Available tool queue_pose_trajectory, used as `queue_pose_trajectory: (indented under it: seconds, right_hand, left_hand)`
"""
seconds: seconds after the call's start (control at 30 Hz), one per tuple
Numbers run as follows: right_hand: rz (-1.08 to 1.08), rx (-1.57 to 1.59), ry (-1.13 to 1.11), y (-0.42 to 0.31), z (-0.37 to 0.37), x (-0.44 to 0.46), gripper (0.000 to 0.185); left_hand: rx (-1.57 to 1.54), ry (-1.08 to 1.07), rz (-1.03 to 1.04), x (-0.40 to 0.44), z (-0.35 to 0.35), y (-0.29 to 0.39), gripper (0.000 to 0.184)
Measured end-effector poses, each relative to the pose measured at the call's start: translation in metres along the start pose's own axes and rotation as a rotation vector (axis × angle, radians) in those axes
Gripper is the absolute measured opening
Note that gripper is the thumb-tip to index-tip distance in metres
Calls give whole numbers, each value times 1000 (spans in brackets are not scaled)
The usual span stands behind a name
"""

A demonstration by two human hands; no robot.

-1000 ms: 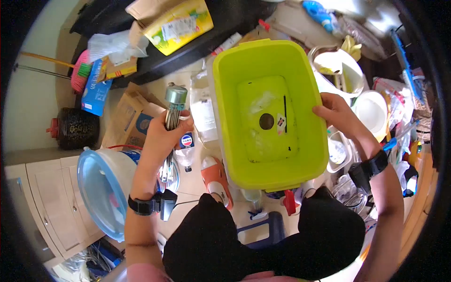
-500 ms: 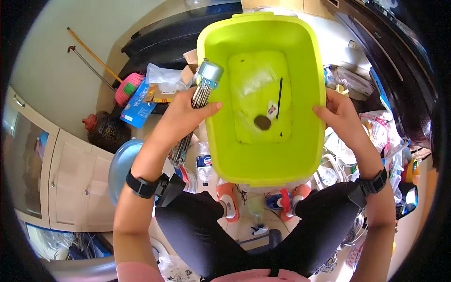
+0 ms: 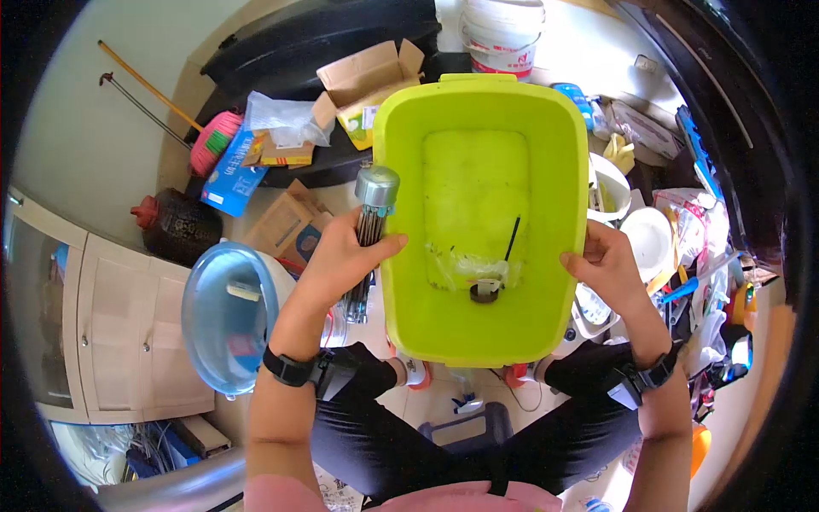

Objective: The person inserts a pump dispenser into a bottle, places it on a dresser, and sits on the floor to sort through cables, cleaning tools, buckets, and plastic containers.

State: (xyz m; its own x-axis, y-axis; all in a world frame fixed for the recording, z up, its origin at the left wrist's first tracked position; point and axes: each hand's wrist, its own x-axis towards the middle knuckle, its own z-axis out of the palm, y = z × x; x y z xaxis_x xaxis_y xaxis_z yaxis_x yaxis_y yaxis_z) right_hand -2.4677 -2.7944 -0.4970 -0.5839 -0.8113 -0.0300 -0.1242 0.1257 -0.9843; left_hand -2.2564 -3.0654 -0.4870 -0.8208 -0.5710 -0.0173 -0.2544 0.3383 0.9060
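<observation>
A lime-green plastic tub [image 3: 478, 328] is held up in front of me, over my knees. My left hand [image 3: 345, 260] is closed at its left rim, thumb over the edge, and also grips a bundle of thin metal rods with a silver cap [image 3: 376, 188]. My right hand [image 3: 604, 263] pinches the right rim, fingers curled outside. Near the tub's lower end lie a round dark piece [image 3: 485, 293], crumpled clear plastic [image 3: 478, 264] and a thin black stick [image 3: 513, 238]. The fingers under the rim are partly hidden.
A blue basin [image 3: 198, 299] stands at left, near an open cardboard box [image 3: 363, 77]. Behind the tub is a white bucket [image 3: 503, 38]. At right are a white bowl [image 3: 647, 243] and much clutter. A dark handled object [image 3: 469, 429] lies between my feet.
The tub sits lower in view, and its loose contents have slid and gathered toward the near end. Both hands keep their hold. The view has shifted, showing the bucket and more of the basin.
</observation>
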Motion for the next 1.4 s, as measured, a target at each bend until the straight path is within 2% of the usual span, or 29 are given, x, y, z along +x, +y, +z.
queue_pose_trajectory:
  seconds: [0.07,0.2,0.3,0.7,1.07,1.4]
  right_hand:
    - [103,-122,21,11,-5,5,28]
    - [205,-26,-43,23,-8,14,30]
    - [196,20,-79,25,-8,14,32]
    - [231,-67,-132,22,-13,11,30]
    - [238,-74,-100,19,-10,14,27]
    - [229,-82,-108,24,-12,14,27]
  left_hand:
    - [-65,-49,-69,5,6,4,30]
    - [64,-43,-61,14,7,-7,31]
    - [87,-74,-152,15,7,-12,31]
    - [53,-90,-103,16,13,-14,29]
    - [-79,-87,-161,16,14,-18,32]
    - [-41,-81,-173,15,16,-12,30]
